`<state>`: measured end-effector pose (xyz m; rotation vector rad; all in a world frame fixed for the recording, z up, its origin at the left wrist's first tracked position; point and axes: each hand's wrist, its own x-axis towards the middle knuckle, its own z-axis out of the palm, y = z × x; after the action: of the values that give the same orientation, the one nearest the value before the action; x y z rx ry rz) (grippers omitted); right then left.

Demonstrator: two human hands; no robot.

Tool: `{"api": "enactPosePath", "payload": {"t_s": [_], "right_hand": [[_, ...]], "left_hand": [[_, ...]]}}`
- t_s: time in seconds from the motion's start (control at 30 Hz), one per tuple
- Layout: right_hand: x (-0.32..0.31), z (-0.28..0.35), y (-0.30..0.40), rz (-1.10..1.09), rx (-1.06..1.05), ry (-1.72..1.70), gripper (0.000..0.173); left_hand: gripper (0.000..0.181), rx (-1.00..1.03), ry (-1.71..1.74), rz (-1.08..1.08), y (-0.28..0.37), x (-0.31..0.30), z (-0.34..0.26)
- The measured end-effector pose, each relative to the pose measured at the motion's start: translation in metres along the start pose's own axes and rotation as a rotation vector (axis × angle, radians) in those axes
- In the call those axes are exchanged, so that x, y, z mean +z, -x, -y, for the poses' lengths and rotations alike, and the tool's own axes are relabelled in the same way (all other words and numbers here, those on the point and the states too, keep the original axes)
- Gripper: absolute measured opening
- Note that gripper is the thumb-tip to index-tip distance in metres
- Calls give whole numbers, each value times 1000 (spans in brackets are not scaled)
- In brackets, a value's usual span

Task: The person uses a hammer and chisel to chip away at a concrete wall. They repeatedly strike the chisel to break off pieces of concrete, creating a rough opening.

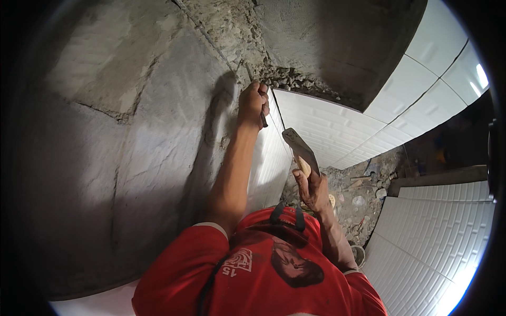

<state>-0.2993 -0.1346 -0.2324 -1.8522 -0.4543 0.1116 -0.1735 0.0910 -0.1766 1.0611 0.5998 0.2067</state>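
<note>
My left hand (253, 103) is closed around a thin metal chisel (264, 119). Its far end points up into the broken masonry (290, 77) where the walls meet; whether the tip touches cannot be told. In my right hand (315, 191) is a hammer-like tool (302, 148) with a grey, worn striking part and some light wood by the thumb. It is held lower and to the right, apart from the chisel. White embossed wall tiles (328, 122) begin just below the rubble, right of my left hand.
A rough cement-plastered wall (158, 130) with cracks fills the left side. Debris covers the floor (355, 197) below my right hand. A bucket-like container (358, 256) is partly hidden by my right forearm. More white tiling (431, 225) stands at lower right.
</note>
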Motion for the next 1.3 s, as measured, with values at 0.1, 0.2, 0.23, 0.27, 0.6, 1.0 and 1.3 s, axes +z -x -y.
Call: {"api": "enactPosePath", "payload": {"t_s": [0.1, 0.2, 0.23, 0.27, 0.6, 1.0, 1.3], "right_hand": [[-3, 2, 6, 12, 49, -12, 40], [0, -2, 11, -1, 64, -5, 41], [0, -7, 12, -21, 69, 6, 42], [0, -11, 13, -19, 70, 7, 42], [0, -6, 20, -6, 96, -76, 43], [-4, -8, 32, -11, 52, -9, 42], [-3, -11, 32, 53, 174, -49, 45]], "left_hand": [[23, 45, -43, 1, -7, -1, 5], [25, 64, -43, -39, -16, 3, 13], [25, 22, -69, 21, -11, 8, 12], [25, -17, -95, 76, -4, 11, 12], [24, -35, -6, 145, -9, -3, 10], [31, 36, 6, 2, -32, -3, 2], [29, -46, -87, 161, -8, -5, -7]]}}
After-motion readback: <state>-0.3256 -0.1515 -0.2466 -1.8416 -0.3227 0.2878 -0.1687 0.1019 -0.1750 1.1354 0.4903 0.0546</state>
